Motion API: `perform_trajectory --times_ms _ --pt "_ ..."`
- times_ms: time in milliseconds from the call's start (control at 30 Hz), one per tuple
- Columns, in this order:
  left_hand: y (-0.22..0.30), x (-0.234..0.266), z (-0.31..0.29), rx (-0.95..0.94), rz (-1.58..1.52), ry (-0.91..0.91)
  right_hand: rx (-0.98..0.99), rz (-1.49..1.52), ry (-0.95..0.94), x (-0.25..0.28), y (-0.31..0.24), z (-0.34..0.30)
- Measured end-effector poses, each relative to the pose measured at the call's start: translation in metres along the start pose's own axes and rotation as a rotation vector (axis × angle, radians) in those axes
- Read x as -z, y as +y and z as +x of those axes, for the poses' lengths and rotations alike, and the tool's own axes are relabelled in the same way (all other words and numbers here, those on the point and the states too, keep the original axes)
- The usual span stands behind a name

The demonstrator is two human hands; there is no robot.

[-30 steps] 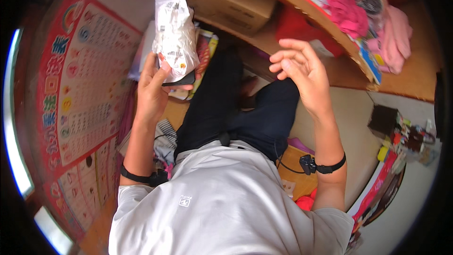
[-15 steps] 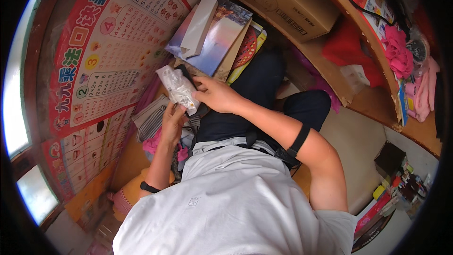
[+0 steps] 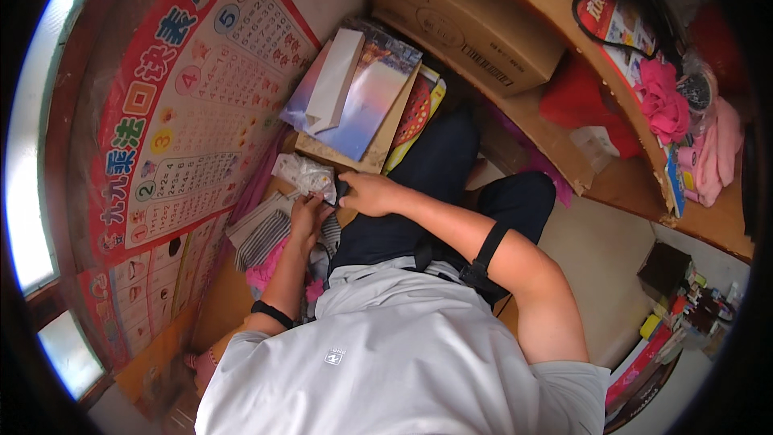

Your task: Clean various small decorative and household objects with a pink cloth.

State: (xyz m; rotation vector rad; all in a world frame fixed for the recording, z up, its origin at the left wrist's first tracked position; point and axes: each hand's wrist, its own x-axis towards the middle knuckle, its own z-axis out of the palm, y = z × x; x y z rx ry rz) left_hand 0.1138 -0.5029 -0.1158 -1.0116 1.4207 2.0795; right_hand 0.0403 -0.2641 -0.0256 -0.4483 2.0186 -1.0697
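Observation:
My left hand (image 3: 307,219) is closed at the lower end of a crinkled clear-and-white plastic bag (image 3: 302,173), whose contents I cannot make out. My right hand (image 3: 372,193) has its fingers closed round a small dark object (image 3: 341,191), right against the bag's right side. Most of that object is hidden by the fingers, so its kind does not show. Just beyond the bag lies a stack with a glossy blue-purple book (image 3: 366,105) on top, and a long white box (image 3: 336,80) rests on the book. Striped cloth (image 3: 262,234) lies left of my left hand.
A brown cardboard box (image 3: 459,24) stands on the wooden shelf (image 3: 628,197) at the right. Pink cloth (image 3: 713,153) and red cloth (image 3: 584,113) fill other parts of it. A red-edged multiplication poster (image 3: 197,105) covers the left wall. My dark-trousered knees are beside the stack.
The plastic bag has dropped lower and turned to lie more sideways. My right hand has moved down off its upper part onto the dark object, and my left hand has shifted slightly down.

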Motion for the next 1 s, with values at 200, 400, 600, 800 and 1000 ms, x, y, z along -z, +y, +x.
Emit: perform_trajectory --times_ms 200,400,600,800,1000 --pt "0.011 -0.009 0.044 -0.082 0.173 -0.097 0.103 0.124 0.052 0.041 -0.002 -0.006" --pt "0.008 0.048 0.055 -0.624 1.088 -0.039 0.237 0.058 0.122 0.066 -0.034 -0.065" --pt "0.116 0.021 0.05 -0.574 1.812 0.017 0.355 -0.007 0.603 0.181 -0.098 -0.216" --pt "0.237 -0.193 -0.094 -0.741 1.474 -0.389 0.297 -0.363 1.241 0.211 -0.19 -0.418" --pt "0.302 -0.378 -0.286 -1.871 0.72 -0.899 0.138 -1.174 1.852 0.245 -0.236 -0.484"
